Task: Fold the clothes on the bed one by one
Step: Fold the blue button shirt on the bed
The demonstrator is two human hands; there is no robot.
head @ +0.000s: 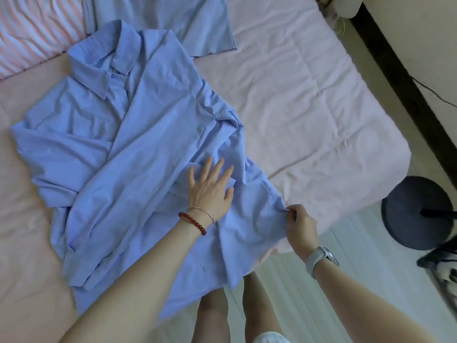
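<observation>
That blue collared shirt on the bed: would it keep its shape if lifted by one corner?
Probably not. The blue shirt lies creased, so it looks floppy. Where the right hand pinches its edge, the cloth bunches. It looks thin and light, likely sliding easily under the flat left hand.

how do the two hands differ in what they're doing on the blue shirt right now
The left hand lies flat with fingers spread, pressing on the light blue collared shirt; the right hand has curled fingers pinching the shirt's edge near the bed's corner. The left wrist wears a red bead bracelet and a thin bangle; the right wears a white-strapped watch. Both touch the same shirt.
</observation>
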